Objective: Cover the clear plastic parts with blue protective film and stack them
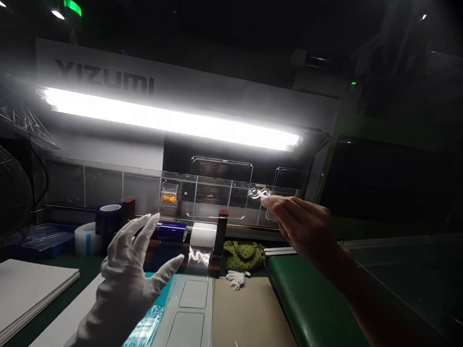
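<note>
The clear looped piece (259,193) is beside the upper edge of the pocket rack (141,190), its end pinched in the right hand's (304,223) closed fingertips, probably to leave the loops uncovered; the gloved left hand (127,280) is empty, thumb and fingers spread, near the pale panel (185,326)

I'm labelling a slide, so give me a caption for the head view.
Gloved left hand open, bare right hand pinching a small clear piece beneath a bright tube light.
</note>
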Tool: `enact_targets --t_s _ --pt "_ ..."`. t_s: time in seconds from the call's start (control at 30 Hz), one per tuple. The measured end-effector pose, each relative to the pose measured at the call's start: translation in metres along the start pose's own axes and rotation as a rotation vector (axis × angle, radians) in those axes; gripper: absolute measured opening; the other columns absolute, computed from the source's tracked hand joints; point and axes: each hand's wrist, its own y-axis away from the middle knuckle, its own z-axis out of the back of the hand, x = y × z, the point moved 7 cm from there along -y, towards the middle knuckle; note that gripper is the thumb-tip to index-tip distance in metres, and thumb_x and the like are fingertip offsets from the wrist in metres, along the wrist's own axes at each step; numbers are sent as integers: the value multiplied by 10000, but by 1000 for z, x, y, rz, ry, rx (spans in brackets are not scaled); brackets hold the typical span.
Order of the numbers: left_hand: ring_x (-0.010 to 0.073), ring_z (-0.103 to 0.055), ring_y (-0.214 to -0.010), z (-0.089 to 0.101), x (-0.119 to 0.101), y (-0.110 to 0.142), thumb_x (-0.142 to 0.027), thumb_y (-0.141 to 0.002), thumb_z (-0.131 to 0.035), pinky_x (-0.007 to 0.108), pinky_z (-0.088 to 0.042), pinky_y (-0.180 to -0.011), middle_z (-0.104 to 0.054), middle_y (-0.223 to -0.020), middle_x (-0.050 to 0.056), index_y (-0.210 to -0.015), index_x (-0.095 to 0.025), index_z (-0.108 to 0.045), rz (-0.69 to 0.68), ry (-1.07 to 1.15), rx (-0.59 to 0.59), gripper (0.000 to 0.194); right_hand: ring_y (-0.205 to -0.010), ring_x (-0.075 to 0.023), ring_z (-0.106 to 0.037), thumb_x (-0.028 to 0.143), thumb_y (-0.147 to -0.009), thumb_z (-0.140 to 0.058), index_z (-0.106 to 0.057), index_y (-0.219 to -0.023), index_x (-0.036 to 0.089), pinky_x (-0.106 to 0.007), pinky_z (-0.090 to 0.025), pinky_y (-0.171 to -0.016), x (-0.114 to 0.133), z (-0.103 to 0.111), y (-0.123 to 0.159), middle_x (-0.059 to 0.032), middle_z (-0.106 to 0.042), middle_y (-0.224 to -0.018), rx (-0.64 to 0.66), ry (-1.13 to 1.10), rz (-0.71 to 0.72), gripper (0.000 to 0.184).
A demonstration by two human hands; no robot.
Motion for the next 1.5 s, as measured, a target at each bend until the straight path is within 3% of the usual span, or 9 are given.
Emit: enact_targets --t_s 0.2,0.37,0.67,0.87,1.0,1.07,1.13,1.23,1.5 --pt "351 -316 -1280 -2 -1 0 -758 -708 -384 561 -373 -993 -363 -1348 136 -1370 -241 -334 -59 -31 -54 842 -736 -113 -671 87 -856 -561 -636 -934 127 -195 -524 -658 12 -6 16 -26 -721 -786 73 -81 8 115" --pt "411 -227 -1314 -11 -24 9 -871 -537 -420 594 -326 -986 -240 -1425 210 -1438 -163 -139 -188 -116 27 1180 -647 -96 -635 44 -880 -484 -644 -908 134 -199 -499 -588 36 -17 39 -15 -699 -743 289 -173 62 185" --pt "452 -104 -1351 -75 -57 76 -857 -401 -537 599 -114 -1058 -131 -1460 327 -1420 -1 14 -518 -261 340 1440 -527 -101 -488 -35 -827 -443 -602 -786 134 -239 -318 -472 91 -30 88 6 -579 -628 697 -417 58 235" --pt "395 -116 -1372 -86 -63 86 -597 -596 -619 569 -67 -1095 -233 -1462 261 -1427 -21 -72 -528 -277 518 1150 -490 -110 -428 -37 -795 -482 -569 -727 155 -267 -247 -438 115 -31 94 27 -538 -597 730 -476 85 222" --pt "379 -244 -1336 -85 -58 87 -501 -570 -624 548 -117 -1102 -347 -1412 234 -1430 -56 -83 -511 -135 531 1109 -647 -132 -558 82 -834 -543 -605 -899 166 -265 -415 -572 111 -28 92 -1 -638 -750 750 -561 15 123" --pt "378 -296 -1307 -84 -53 91 -448 -553 -635 549 -163 -1091 -350 -1403 232 -1433 -69 -65 -501 -85 542 1115 -989 -209 -574 299 -815 -630 -524 -1184 163 -354 -451 -841 99 -28 94 -79 -646 -1066 778 -590 -91 408" --pt "387 -328 -1280 -85 -47 95 -408 -540 -646 561 -183 -1080 -347 -1397 234 -1436 -74 -30 -493 -68 574 1137 -1273 -302 -372 509 -693 -700 -310 -1387 140 -482 -313 -1037 89 -31 104 -160 -462 -1355 849 -586 -185 878" --pt "399 -385 -1221 -88 -37 102 -424 -506 -679 578 -184 -1074 -389 -1349 242 -1435 -62 15 -484 -53 636 1215 -1374 -365 -143 580 -500 -783 -38 -1462 133 -583 -162 -1085 88 -39 130 -206 -216 -1486 1018 -599 -241 1296" --pt "369 -398 -1193 -85 0 107 -499 -514 -698 543 -345 -989 -426 -1305 193 -1435 -135 96 -343 133 690 1269 -1372 -363 -153 502 -516 -803 185 -1425 162 -632 -19 -1082 111 -51 173 -207 -178 -1494 1227 -782 -288 1386"
